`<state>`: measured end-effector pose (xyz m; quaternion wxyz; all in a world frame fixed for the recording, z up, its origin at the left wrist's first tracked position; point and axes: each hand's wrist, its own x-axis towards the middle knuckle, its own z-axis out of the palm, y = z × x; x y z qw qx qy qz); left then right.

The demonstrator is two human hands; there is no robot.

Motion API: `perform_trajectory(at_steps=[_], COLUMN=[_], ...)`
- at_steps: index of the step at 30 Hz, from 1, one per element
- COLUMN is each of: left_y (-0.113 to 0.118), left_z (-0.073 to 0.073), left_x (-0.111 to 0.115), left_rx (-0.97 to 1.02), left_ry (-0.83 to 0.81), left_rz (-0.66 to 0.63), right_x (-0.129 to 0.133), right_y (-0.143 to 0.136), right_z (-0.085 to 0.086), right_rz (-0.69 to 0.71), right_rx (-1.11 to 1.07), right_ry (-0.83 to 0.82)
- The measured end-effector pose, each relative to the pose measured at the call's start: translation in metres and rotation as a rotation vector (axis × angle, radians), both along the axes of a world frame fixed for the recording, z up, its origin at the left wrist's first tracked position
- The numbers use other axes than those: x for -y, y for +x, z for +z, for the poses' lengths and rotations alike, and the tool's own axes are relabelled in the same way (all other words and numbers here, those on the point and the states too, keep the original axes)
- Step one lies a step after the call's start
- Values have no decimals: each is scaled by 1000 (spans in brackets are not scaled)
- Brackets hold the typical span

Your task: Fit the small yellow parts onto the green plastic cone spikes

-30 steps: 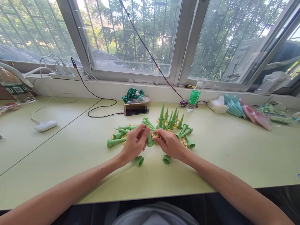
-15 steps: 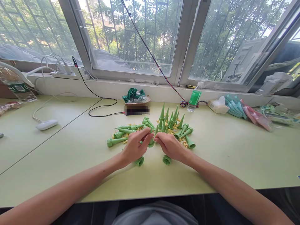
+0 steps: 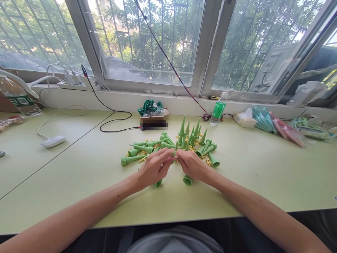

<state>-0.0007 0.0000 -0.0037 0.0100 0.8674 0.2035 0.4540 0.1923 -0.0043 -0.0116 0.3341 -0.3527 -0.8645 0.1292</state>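
My left hand (image 3: 155, 166) is closed in a pinch, with a bit of a green plastic spike (image 3: 174, 153) showing at its fingertips. Touching or nearly touching it, my right hand (image 3: 194, 164) is also pinched; whatever is between its fingers is hidden. Behind the hands, several green cone-shaped spikes (image 3: 182, 127) stand upright. More spikes (image 3: 131, 160) lie to the left among small yellow plastic fittings (image 3: 143, 159), and others (image 3: 214, 161) lie to the right. The ring-shaped open end of a spike (image 3: 187, 180) shows below my right hand, and another (image 3: 158, 183) below my left.
Near the window stand a small cardboard box (image 3: 154, 116) with green wrapping, a water bottle (image 3: 218, 109) and a tissue box (image 3: 244, 119). Plastic packets (image 3: 286, 130) lie at the right. A white mouse (image 3: 53, 141) and a black cable (image 3: 116, 130) are on the left.
My left hand has moved slightly right and up, its fingertips now meeting my right hand's. The green spike's wide end, visible below its fingers before, is now hidden. My right hand has hardly moved.
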Motion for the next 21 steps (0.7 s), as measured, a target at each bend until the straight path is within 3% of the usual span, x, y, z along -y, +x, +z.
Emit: perform_trajectory(at_steps=[8, 14, 18, 21], left_y=[4, 6, 7, 7], left_z=[0, 5, 8, 9], left_x=[-1, -3, -5, -6], left_rx=[77, 255, 392, 440], left_ry=[-174, -555, -827, -934], left_rz=[106, 171, 106, 52], right_x=[-1, 4, 5, 3], right_y=[-1, -3, -3, -2], right_z=[-2, 5, 6, 4], right_rz=[-33, -6, 3, 2], right_rx=[-63, -120, -132, -135], right_ry=[-54, -85, -76, -50])
